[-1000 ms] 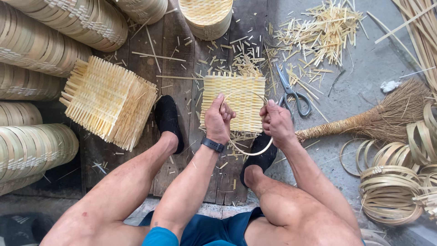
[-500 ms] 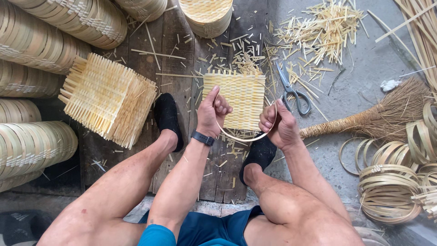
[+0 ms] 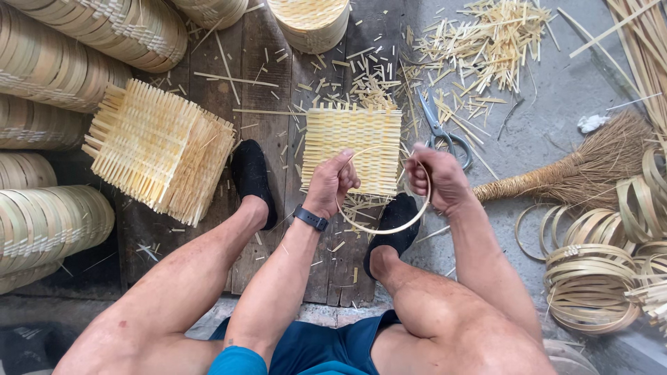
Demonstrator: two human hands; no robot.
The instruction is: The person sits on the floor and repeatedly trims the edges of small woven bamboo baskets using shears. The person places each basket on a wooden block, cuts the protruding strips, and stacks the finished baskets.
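Both hands meet over the lap in the head view. Left hand (image 3: pixel 332 182) is closed, thumb and fingers pinching one side of a thin bamboo hoop (image 3: pixel 386 227), and right hand (image 3: pixel 436 177) is curled shut around the opposite side, so the strip is bent into a ring between them; gripping it at two points seems to keep the springy strip from opening out. Just beyond the knuckles lies a square woven bamboo mat (image 3: pixel 353 147), flat on the wooden boards (image 3: pixel 267 104), close enough to be reached without shifting. Scissors (image 3: pixel 439 128) lie just past the right hand among cut bamboo scraps (image 3: pixel 479 38). Farther right of that hand sit a straw broom (image 3: pixel 583 170) and coiled bamboo rings (image 3: pixel 590 278). Left of the left hand stands a stack of woven mats (image 3: pixel 160 149).
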